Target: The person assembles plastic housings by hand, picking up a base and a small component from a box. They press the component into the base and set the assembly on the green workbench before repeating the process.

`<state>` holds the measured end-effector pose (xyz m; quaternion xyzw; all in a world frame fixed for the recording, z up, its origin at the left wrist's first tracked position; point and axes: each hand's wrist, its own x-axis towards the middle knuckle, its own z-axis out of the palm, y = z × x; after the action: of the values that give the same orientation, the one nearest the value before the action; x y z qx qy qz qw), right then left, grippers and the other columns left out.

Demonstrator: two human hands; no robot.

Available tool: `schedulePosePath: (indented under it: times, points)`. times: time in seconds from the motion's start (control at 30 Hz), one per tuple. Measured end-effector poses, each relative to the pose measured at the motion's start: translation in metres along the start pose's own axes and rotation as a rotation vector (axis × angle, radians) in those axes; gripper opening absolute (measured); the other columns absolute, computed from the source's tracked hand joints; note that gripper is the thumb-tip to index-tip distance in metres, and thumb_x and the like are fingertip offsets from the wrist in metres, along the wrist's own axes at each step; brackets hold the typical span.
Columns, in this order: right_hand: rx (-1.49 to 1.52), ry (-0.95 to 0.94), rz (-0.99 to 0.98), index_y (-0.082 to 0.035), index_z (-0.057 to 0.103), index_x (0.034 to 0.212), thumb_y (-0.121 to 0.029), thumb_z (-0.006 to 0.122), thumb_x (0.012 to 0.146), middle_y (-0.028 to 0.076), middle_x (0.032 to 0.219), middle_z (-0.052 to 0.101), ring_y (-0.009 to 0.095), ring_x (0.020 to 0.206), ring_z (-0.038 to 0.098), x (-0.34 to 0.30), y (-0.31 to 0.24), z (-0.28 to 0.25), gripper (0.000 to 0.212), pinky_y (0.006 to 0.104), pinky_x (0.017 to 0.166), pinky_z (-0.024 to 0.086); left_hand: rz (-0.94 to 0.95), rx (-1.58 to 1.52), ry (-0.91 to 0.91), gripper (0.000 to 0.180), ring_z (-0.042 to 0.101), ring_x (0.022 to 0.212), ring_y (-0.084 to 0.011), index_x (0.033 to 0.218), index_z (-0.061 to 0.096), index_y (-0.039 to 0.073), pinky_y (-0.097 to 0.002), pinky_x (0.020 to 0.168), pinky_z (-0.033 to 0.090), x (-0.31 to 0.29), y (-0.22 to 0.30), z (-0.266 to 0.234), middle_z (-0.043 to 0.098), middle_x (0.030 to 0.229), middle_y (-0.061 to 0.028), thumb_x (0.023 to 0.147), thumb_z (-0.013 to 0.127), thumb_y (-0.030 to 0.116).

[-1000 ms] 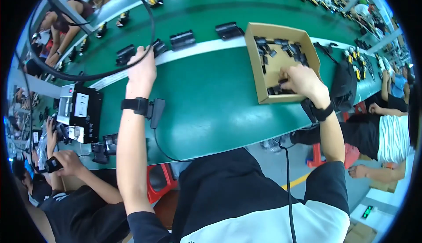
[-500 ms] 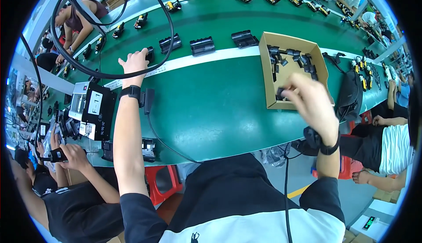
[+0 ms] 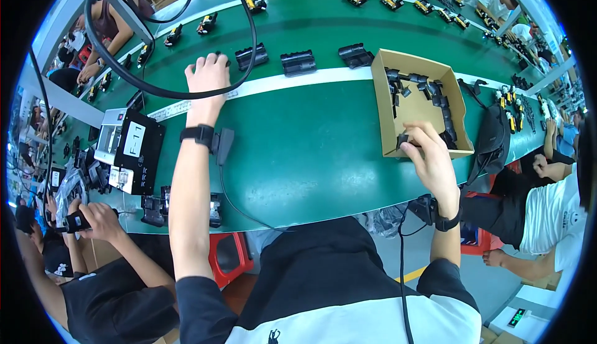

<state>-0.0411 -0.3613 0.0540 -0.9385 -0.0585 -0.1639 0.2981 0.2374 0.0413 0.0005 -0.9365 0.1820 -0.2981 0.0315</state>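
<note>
My left hand is stretched over the far white strip, its fingers curled down over a black plastic housing that it mostly hides. To its right, three similar black housings lie in a row. My right hand is at the near wall of an open cardboard box. Between its thumb and fingertips it pinches a small black plastic part. Several more small black parts lie inside the box, mostly along its far and right sides.
A black-and-silver machine stands left of my left forearm, with black housings at the near edge. A cable loop hangs across my left wrist area. A black bag sits right of the box. Co-workers are at both sides.
My right hand has come down and nearer, from above the box's inside to its near wall. My left hand's fingers have drawn together over the housing. The whole view has shifted slightly.
</note>
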Motion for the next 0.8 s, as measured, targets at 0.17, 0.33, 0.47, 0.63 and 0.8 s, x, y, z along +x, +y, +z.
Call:
schedulePosePath:
  times: [0.17, 0.33, 0.47, 0.63, 0.8]
  points:
    - [-0.030, -0.222, 0.196, 0.000, 0.066, 0.099, -0.005, 0.073, 0.098, 0.015, 0.095, 0.072, 0.031, 0.098, 0.070, -0.008, 0.003, -0.015, 0.009, 0.0371, 0.081, 0.053, 0.300, -0.206, -0.093, 0.010, 0.068, 0.100, -0.0313, 0.104, 0.065, 0.009, -0.0528, 0.087, 0.048, -0.007, 0.109, -0.066, 0.069, 0.105, -0.0094, 0.096, 0.067, 0.015]
    - [-0.045, -0.093, 0.024, -0.001, 0.066, 0.097, -0.008, 0.073, 0.099, 0.014, 0.087, 0.068, 0.033, 0.085, 0.064, -0.005, 0.017, 0.004, 0.010, 0.0397, 0.076, 0.049, 0.388, -0.193, -0.088, 0.017, 0.070, 0.103, -0.0251, 0.110, 0.068, 0.012, -0.0510, 0.091, 0.046, -0.009, 0.143, -0.023, 0.069, 0.112, -0.0069, 0.093, 0.070, 0.013]
    - [-0.070, 0.039, -0.137, -0.002, 0.066, 0.096, -0.011, 0.074, 0.099, 0.013, 0.084, 0.065, 0.034, 0.080, 0.060, 0.020, 0.035, 0.020, 0.012, 0.0417, 0.074, 0.047, 0.306, -0.123, -0.043, 0.015, 0.070, 0.105, -0.0257, 0.110, 0.069, 0.013, -0.0505, 0.090, 0.046, 0.022, 0.132, 0.002, 0.070, 0.109, -0.0076, 0.095, 0.068, 0.011]
    - [-0.072, 0.033, -0.133, -0.002, 0.065, 0.096, -0.011, 0.073, 0.100, 0.013, 0.083, 0.063, 0.032, 0.077, 0.060, 0.007, 0.046, 0.013, 0.013, 0.0408, 0.071, 0.047, 0.190, -0.222, -0.162, 0.012, 0.069, 0.106, -0.0288, 0.111, 0.070, 0.015, -0.0494, 0.087, 0.046, 0.008, 0.132, -0.046, 0.070, 0.107, -0.0082, 0.100, 0.066, 0.014]
    - [-0.001, -0.005, 0.132, -0.001, 0.065, 0.097, -0.007, 0.072, 0.101, 0.012, 0.088, 0.067, 0.026, 0.076, 0.065, -0.020, 0.041, -0.010, 0.011, 0.0363, 0.069, 0.049, 0.175, -0.368, -0.265, 0.012, 0.065, 0.110, -0.0288, 0.110, 0.072, 0.014, -0.0480, 0.091, 0.044, -0.069, 0.160, -0.140, 0.067, 0.106, -0.0065, 0.098, 0.072, 0.016]
